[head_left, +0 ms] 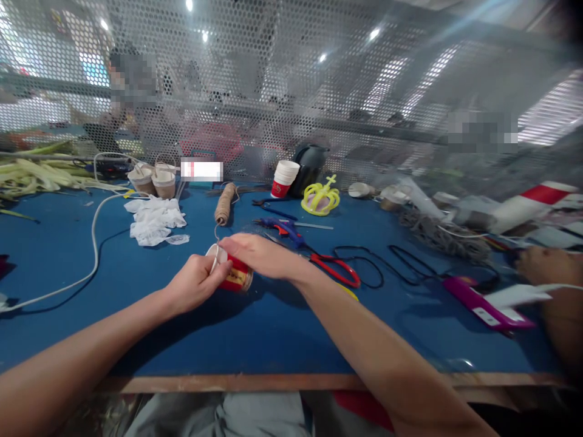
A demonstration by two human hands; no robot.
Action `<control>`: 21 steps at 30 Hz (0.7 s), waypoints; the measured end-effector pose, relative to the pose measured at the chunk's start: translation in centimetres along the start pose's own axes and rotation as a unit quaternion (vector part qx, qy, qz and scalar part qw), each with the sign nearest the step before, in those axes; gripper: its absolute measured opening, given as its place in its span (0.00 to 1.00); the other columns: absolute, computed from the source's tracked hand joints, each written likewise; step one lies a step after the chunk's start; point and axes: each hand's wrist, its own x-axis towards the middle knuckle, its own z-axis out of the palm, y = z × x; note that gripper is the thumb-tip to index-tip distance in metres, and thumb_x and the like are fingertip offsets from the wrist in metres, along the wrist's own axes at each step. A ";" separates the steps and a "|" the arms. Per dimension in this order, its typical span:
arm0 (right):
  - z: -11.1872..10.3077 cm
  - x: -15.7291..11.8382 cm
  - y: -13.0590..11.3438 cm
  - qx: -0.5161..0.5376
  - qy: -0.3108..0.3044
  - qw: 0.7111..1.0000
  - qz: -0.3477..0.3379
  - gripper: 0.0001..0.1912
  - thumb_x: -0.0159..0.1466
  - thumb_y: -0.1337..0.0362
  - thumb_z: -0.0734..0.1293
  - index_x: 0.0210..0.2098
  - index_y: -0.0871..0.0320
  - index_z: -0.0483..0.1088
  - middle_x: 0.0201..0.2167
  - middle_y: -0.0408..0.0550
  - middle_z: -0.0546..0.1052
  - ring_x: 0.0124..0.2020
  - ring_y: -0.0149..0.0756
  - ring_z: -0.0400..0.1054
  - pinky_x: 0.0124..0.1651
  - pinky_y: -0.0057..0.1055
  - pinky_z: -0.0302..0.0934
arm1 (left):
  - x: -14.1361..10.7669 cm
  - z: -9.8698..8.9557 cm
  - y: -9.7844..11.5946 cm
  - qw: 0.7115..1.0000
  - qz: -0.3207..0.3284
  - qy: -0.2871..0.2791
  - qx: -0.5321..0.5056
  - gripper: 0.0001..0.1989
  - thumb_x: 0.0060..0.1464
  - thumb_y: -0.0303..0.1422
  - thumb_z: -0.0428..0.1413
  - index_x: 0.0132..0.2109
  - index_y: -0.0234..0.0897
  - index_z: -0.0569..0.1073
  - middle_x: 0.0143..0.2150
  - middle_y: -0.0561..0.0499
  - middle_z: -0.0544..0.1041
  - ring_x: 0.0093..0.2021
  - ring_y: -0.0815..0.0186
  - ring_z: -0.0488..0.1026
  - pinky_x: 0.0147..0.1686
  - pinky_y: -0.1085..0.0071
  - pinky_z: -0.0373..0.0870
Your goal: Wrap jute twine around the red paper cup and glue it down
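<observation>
A red and white paper cup (237,277) lies on its side on the blue table (255,328), held between both my hands. My left hand (194,280) grips its white rim end. My right hand (259,255) covers the cup from above, fingers on the rim. A thin strand of twine runs from the cup up toward a spool of brown twine (225,204) lying just behind. Red-handled scissors (334,269) lie to the right of my right hand.
A blue tool (285,227), yellow crown (321,199), stacked paper cups (283,178), white cloth (153,220), twine-wrapped cups (153,179), a white cable (93,243) and black loops (387,267) lie about. Another person's hand (544,264) rests far right near a magenta object (485,303). Mesh screen behind.
</observation>
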 end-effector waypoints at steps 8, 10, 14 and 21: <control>1.6 -0.5 -1.7 0.234 0.038 0.971 -0.014 0.07 0.54 0.63 0.67 0.28 0.61 0.73 0.42 0.49 0.73 0.45 0.35 0.66 0.50 0.32 0.57 | -0.2 -0.1 0.4 0.999 -0.003 -0.018 -0.030 0.19 0.51 0.40 0.44 0.17 0.37 0.53 0.15 0.59 0.50 0.17 0.76 0.46 0.17 0.76 0.43; 1.2 -1.2 -1.6 0.288 0.068 0.955 0.004 0.06 0.53 0.63 0.68 0.27 0.60 0.73 0.38 0.47 0.74 0.38 0.31 0.68 0.44 0.31 0.60 | -0.3 -0.3 0.7 0.997 -0.022 -0.023 -0.077 0.21 0.52 0.43 0.45 0.17 0.35 0.57 0.15 0.59 0.52 0.18 0.76 0.46 0.17 0.76 0.43; -0.2 -3.1 -1.6 0.303 0.153 0.940 0.016 0.05 0.53 0.62 0.69 0.27 0.58 0.74 0.28 0.42 0.75 0.30 0.26 0.66 0.37 0.27 0.61 | -0.3 -0.6 1.5 0.979 -0.060 -0.028 -0.192 0.23 0.50 0.48 0.48 0.21 0.32 0.66 0.17 0.57 0.59 0.20 0.75 0.51 0.19 0.77 0.49; -1.0 -4.7 -0.9 0.321 0.201 0.926 0.006 0.05 0.51 0.65 0.71 0.28 0.56 0.74 0.24 0.39 0.73 0.25 0.23 0.63 0.30 0.24 0.58 | -0.6 -0.4 1.9 0.951 -0.117 -0.046 -0.282 0.22 0.46 0.49 0.52 0.24 0.30 0.72 0.18 0.55 0.66 0.20 0.75 0.56 0.21 0.78 0.53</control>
